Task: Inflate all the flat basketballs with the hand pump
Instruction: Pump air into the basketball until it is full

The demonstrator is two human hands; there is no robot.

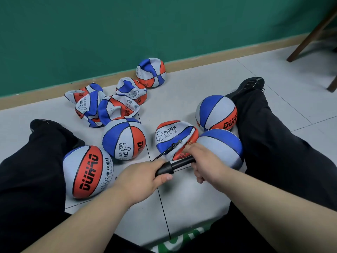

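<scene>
A black hand pump point(175, 166) lies across my two hands just above the floor. My left hand point(144, 178) grips its thicker barrel end and my right hand point(204, 161) grips the other end. A thin black hose point(167, 150) runs from the pump over a half-flat red, white and blue basketball point(173, 136) directly beyond my hands. Several crumpled flat balls point(102, 106) lie further back near the wall, with one partly collapsed ball point(151, 73) against the skirting. Round, full balls sit at the left point(87, 172), centre point(124, 138), right point(216, 113) and beside my right hand point(224, 145).
I sit on a grey tiled floor point(182, 198) with my black-trousered legs point(273, 143) spread to either side of the balls. A green wall point(109, 33) with a tan skirting runs behind. Brown wooden furniture legs point(310, 37) stand at the top right.
</scene>
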